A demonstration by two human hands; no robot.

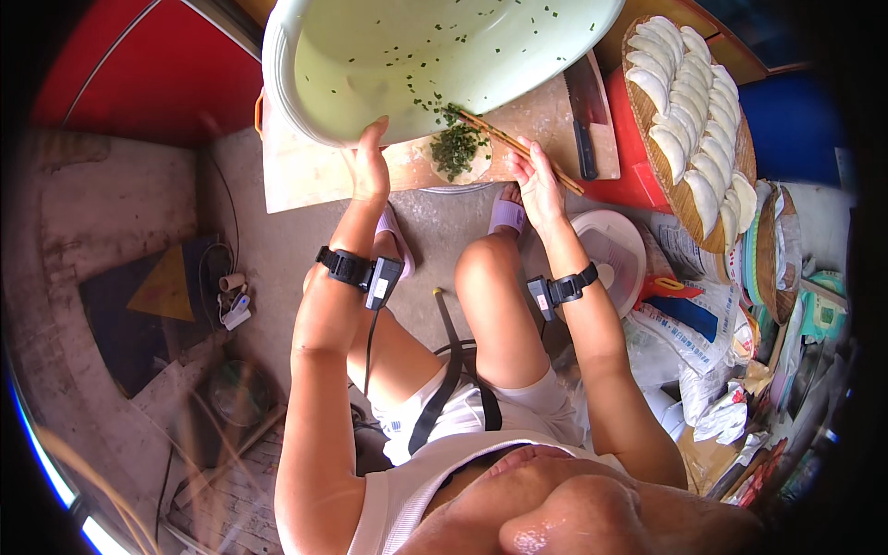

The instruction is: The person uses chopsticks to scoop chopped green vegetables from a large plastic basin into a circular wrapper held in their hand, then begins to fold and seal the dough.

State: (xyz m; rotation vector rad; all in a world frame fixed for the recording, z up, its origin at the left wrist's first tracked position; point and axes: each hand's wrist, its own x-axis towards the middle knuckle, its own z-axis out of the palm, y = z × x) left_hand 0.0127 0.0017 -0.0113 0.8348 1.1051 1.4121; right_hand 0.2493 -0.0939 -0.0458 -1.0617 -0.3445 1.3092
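My left hand [370,164] grips the near rim of a large pale basin [361,90], which is tipped towards me above the wooden board [312,170]. Bits of chopped greens cling to the basin's inner wall. In my right hand [538,182] is a pair of wooden chopsticks [517,147], their tips at the basin's lip beside the greens. A heap of chopped green filling [454,149] lies on a round dough wrapper [480,165] on the board, just below the lip. Part of the board is hidden behind the basin.
A knife [585,139] with a black handle lies at the board's right end. Further right, a round wooden tray [645,121] bears rows of folded dumplings [694,111]. Below it stand a lidded tub [614,243] and plastic bags [694,333]. A power strip [236,312] is at left.
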